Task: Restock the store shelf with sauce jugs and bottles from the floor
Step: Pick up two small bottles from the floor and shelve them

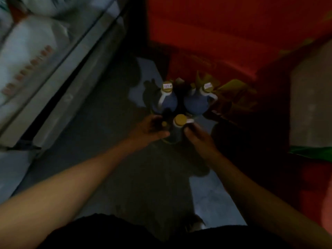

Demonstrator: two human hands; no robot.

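Observation:
Three dark sauce jugs with gold caps and white handles stand on the dim floor. The near jug sits between both hands. My right hand grips its white handle side. My left hand curls round a small dark bottle with a gold cap, right beside the near jug. Behind them stand the far left jug and the far right jug, each with a white price sticker on the cap. The picture is dark and blurred.
The store shelf with white packages runs along the left. A red crate or box stands behind the jugs, with yellow packaging at its foot. A green item lies at the right. Grey floor stretches below my arms.

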